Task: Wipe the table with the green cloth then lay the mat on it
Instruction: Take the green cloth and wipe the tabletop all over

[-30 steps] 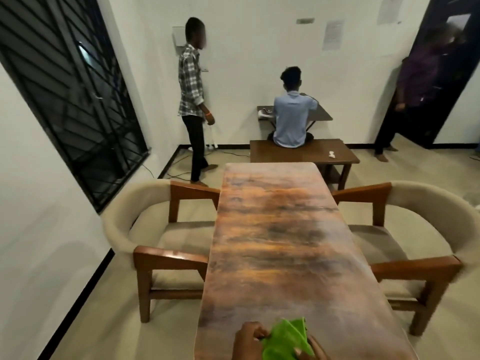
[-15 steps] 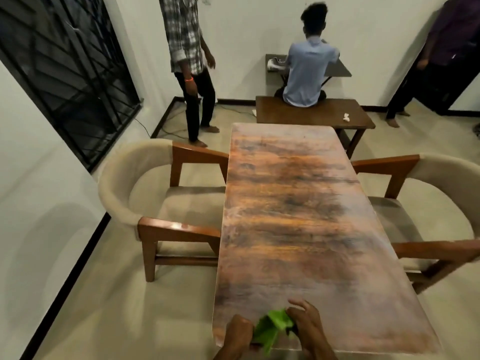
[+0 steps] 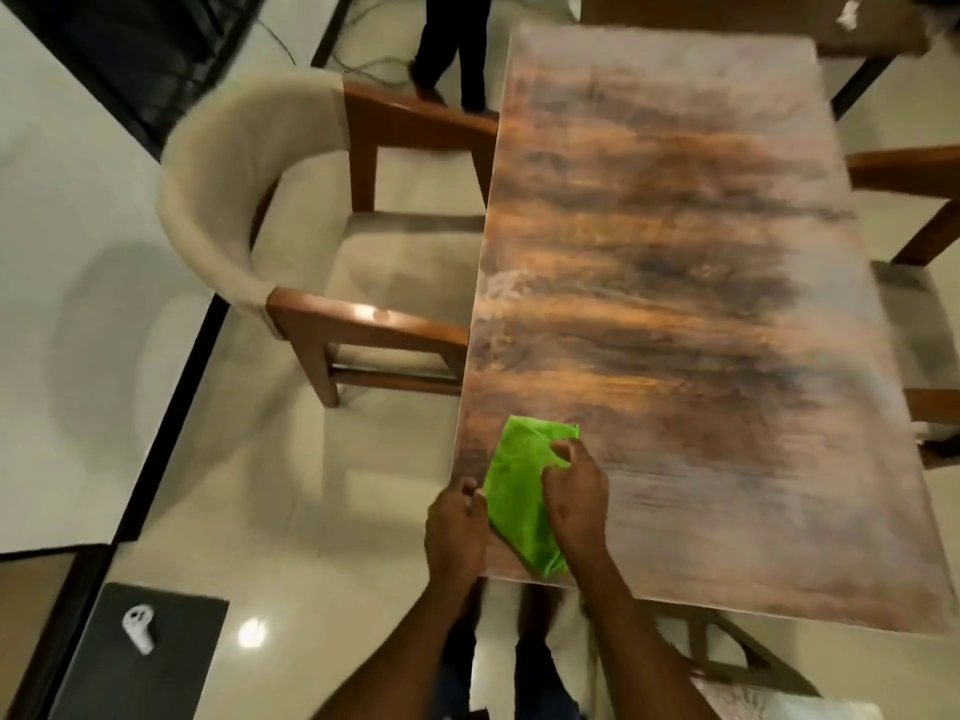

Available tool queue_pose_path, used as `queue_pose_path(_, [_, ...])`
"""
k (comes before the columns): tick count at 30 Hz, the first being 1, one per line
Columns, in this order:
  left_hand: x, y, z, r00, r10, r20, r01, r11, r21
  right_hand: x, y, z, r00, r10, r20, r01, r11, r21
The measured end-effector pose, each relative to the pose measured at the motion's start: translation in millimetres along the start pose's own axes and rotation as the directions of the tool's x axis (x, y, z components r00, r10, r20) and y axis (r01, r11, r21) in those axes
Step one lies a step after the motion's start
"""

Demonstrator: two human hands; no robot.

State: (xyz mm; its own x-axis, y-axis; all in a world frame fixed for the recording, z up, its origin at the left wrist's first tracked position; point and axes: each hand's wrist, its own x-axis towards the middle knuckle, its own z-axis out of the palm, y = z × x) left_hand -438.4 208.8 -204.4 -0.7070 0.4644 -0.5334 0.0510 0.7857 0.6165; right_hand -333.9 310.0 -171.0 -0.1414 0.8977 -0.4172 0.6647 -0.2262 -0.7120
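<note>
Green cloth [image 3: 519, 491] pinched by left hand [image 3: 457, 522] and right hand [image 3: 574, 493] at table [image 3: 675, 252] near-left corner. Cloth to be flattened, then swept far in overlapping strokes.

A long wood-grain desk [image 3: 675, 262] carries the crumpled green cloth [image 3: 519, 491] at its near left corner, by the edge.

Beige armchair [image 3: 249, 200] left of the table, white controller [image 3: 138, 627] on a dark stand [image 3: 171, 683]
</note>
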Motion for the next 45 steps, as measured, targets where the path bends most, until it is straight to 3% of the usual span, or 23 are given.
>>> queue_pose_path(2, [5.9, -18.2, 1.8, 0.988, 0.101, -0.117, -0.093, 0.993, 0.074, -2.4, 15.1, 16.7, 0.994, -0.082, 0.075, 0.093, 0.982, -0.163])
queue_pose_path(5, [21.2, -45.4, 19.3, 0.941, 0.243, -0.237, -0.212, 0.966, 0.147, 8.2, 47.1, 48.0, 0.965, -0.201, 0.168, 0.254, 0.873, -0.416])
queue_pose_path(11, [45.0, -79.9, 44.4, 0.895, 0.31, -0.321, -0.344, 0.938, -0.051, -2.8, 95.3, 106.2, 0.931, -0.362, 0.055, 0.303, 0.678, -0.67])
queue_pose_path(18, [45.7, -90.2, 52.3, 0.877, 0.21, -0.433, -0.355, 0.889, -0.288, -26.4, 105.7, 138.0, 0.882, -0.443, 0.159, 0.415, 0.573, -0.707])
queue_pose_path(22, [47.1, -84.8, 54.9, 0.884, 0.164, -0.437, -0.326, 0.888, -0.325, 44.1, 56.8, 144.3, 0.832, -0.517, 0.202, 0.497, 0.534, -0.684])
queue_pose_path(29, [51.6, -89.3, 61.5, 0.904, 0.148, -0.402, -0.268, 0.928, -0.261, 192.9, -28.6, 142.9, 0.83, -0.538, 0.147, 0.475, 0.545, -0.691])
queue_pose_path(34, [49.3, -86.7, 57.9, 0.91, 0.136, -0.393, -0.269, 0.914, -0.305, 120.0, 23.2, 135.0, 0.818, -0.563, 0.116, 0.47, 0.537, -0.701])
queue_pose_path(39, [50.9, -87.5, 56.4, 0.919, 0.107, -0.38, -0.251, 0.902, -0.352, -14.2, 112.3, 117.5, 0.823, -0.513, 0.244, 0.515, 0.49, -0.703])
queue_pose_path(41, [51.7, -86.5, 57.3, 0.919, 0.107, -0.381, -0.237, 0.919, -0.315, -26.0, 132.1, 99.3, 0.841, -0.486, 0.238, 0.487, 0.491, -0.722])
queue_pose_path(45, [53.2, -85.9, 60.4, 0.939, 0.086, -0.332, -0.153, 0.972, -0.18, 18.9, 124.4, 76.9, 0.889, -0.45, 0.088, 0.355, 0.555, -0.752])
